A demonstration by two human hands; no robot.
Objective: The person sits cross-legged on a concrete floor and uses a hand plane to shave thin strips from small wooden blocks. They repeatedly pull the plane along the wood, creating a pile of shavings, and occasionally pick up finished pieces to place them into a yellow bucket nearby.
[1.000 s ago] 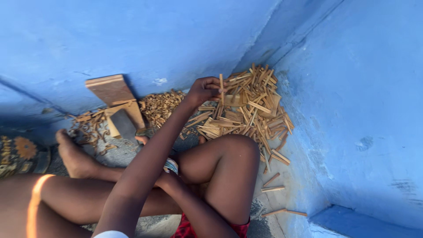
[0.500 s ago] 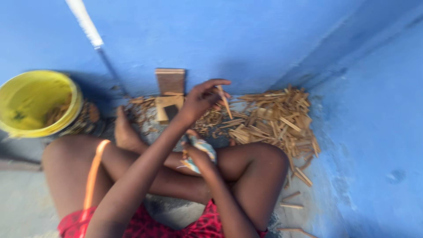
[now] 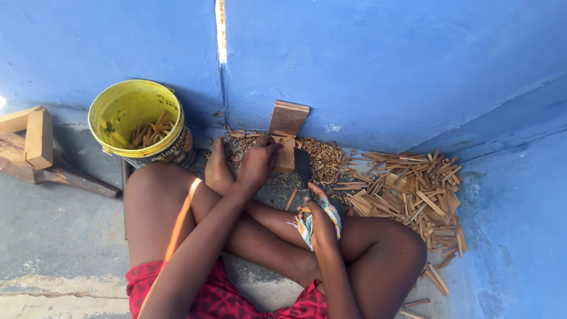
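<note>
Two hands work at the floor's wall edge: the left hand (image 3: 257, 162) pinches a stick (image 3: 287, 155) on the block (image 3: 287, 121), while the right hand (image 3: 319, 215) grips a cloth-wrapped knife (image 3: 303, 165). A slipping blade could nick those close fingers.

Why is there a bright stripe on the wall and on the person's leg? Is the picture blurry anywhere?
Head view: sunlight enters through a narrow gap in the blue wall, glaring white, and streaks the thigh. The left hand and right hand sit in shade, fairly sharp. The yellow bucket is evenly lit.
</note>
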